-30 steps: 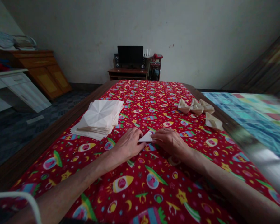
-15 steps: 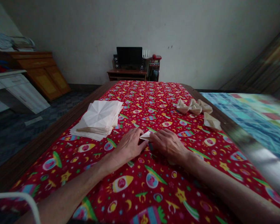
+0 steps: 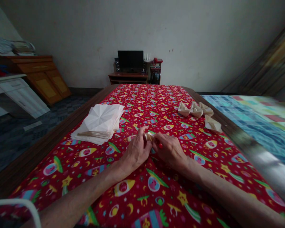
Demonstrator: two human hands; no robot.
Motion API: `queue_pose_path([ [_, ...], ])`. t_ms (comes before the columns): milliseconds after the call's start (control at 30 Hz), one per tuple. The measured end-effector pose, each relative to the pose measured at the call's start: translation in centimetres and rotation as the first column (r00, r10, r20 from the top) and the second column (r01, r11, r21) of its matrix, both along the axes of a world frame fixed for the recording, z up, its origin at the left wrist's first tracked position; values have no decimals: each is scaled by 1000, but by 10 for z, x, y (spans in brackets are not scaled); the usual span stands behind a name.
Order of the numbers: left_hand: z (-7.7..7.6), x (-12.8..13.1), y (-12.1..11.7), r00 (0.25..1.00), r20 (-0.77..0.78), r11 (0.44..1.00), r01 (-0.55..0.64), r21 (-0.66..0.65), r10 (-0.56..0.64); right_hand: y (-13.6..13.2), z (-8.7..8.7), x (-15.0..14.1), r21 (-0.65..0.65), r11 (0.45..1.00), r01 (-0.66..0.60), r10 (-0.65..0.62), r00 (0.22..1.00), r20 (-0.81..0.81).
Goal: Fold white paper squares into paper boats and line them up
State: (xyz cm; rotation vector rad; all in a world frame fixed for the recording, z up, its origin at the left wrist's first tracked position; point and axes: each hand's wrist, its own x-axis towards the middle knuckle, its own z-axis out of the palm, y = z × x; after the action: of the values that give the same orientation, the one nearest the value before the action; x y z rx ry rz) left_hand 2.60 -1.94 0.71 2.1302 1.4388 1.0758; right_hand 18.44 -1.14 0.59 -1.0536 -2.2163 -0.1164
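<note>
Between my two hands, just above the patterned red tablecloth (image 3: 154, 183), is a small piece of folded paper (image 3: 149, 136). My left hand (image 3: 138, 146) pinches it from the left, thumb below and fingers behind. From the right, my right hand (image 3: 169, 148) grips the same paper with bent fingers, which hide much of it. To the left lies a stack of creased white paper sheets (image 3: 101, 118). Several folded paper shapes (image 3: 196, 109) stand in a group at the right side of the cloth, one of them (image 3: 213, 123) a little nearer to me.
A white curved tube (image 3: 26, 201) crosses the lower left corner. Beyond the table's far end stands a monitor (image 3: 130, 59) on a small desk. A bed with a patterned cover (image 3: 247, 123) lies to the right, and a white desk (image 3: 19, 95) stands to the left.
My left fingers have risen and turned around the folded paper. Both hands have drawn closer together, and less of the paper's white point shows. The view has shifted slightly.
</note>
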Motion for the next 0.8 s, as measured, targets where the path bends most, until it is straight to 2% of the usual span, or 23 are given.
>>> queue_pose_path([
  [100, -1, -2, 2, 999, -22, 999, -23, 49, 25, -3, 1, -1, -137, 990, -36, 19, 992, -125],
  [167, -2, -2, 5, 998, -34, 997, -41, 72, 43, -3, 1, -2, -216, 976, -15, -23, 984, -175],
  [267, -4, -1, 8, 997, -39, 995, -65, 81, 69, -2, 0, -4, -283, 958, 45, -100, 978, -184],
  [367, -6, 1, 9, 996, -48, 994, -76, 76, 80, 0, 0, -5, -325, 944, 62, -120, 980, -160],
  [467, -7, 1, 10, 996, -53, 993, -62, 96, 67, 0, 3, -2, -346, 933, 103, -141, 986, -87],
  [567, -7, -1, 11, 997, -64, 994, -42, 100, 48, 1, 6, 1, -304, 938, 166, -155, 986, 58],
  [667, -8, -3, 12, 995, -95, 996, -24, 91, 33, 1, 7, 0, -285, 923, 259, -206, 957, 202],
  [800, -8, -6, 12, 990, -139, 993, 33, 110, -17, 1, 5, -2, -238, 916, 322, -244, 921, 304],
])
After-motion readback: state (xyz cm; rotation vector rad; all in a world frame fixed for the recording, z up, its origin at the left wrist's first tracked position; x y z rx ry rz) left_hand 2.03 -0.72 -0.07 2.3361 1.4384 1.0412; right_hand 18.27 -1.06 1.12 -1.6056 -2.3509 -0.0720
